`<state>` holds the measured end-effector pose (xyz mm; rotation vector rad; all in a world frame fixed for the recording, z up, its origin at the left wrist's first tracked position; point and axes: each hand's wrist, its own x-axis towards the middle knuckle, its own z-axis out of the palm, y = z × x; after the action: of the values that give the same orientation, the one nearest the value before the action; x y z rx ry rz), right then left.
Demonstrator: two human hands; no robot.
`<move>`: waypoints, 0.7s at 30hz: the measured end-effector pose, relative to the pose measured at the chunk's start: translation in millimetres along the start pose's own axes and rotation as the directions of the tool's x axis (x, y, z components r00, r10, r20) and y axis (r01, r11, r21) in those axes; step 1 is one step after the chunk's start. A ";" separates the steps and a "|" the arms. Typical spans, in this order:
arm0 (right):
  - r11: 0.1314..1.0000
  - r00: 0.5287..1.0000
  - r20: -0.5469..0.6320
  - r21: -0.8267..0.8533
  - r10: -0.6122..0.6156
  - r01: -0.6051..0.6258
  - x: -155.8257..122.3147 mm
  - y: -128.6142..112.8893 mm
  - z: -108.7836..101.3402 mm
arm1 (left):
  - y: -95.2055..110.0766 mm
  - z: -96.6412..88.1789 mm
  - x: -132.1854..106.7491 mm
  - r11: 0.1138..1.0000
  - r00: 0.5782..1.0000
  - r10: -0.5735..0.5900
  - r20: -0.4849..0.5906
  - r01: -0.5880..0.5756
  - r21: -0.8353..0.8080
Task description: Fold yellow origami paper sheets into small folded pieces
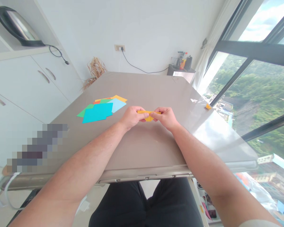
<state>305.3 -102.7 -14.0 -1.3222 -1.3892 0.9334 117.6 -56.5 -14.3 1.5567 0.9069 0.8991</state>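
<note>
A small folded piece of yellow-orange paper [148,119] is held between both hands, over the middle of the table. It has a straight upper edge and a narrower lower part. My left hand [134,116] is closed on its left end, thumb in front. My right hand [165,116] pinches the right end in the same way, with the two thumbs almost meeting at the centre. Fingers behind the paper are mostly hidden. To the left lies a spread of coloured paper sheets [98,112] in teal, light blue, green, orange and yellow.
The brown table [146,148] ends close to my lap. A small orange paper piece [208,106] lies at its right edge by the window [239,82]. A blurred-out object [40,146] is at the left edge. Bottles [183,61] stand on a small cabinet behind.
</note>
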 end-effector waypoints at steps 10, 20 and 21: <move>0.992 0.998 0.054 0.129 0.012 -0.019 4.7 3.8 -11.8 | -1.2 -9.0 4.6 0.996 0.999 0.011 -0.039 -0.015 -0.085; 0.997 0.996 -0.072 0.069 0.043 -0.038 2.9 9.1 -18.4 | -3.4 -7.5 3.6 0.983 0.997 0.017 -0.072 -0.030 -0.182; 0.997 0.997 -0.071 0.073 0.036 -0.031 3.0 10.4 -18.3 | -4.3 -7.4 3.9 0.981 0.997 0.025 -0.068 -0.037 -0.190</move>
<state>325.8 -100.1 -19.2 -1.3158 -1.2704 0.9399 112.2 -49.3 -17.2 1.3864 0.8187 1.0338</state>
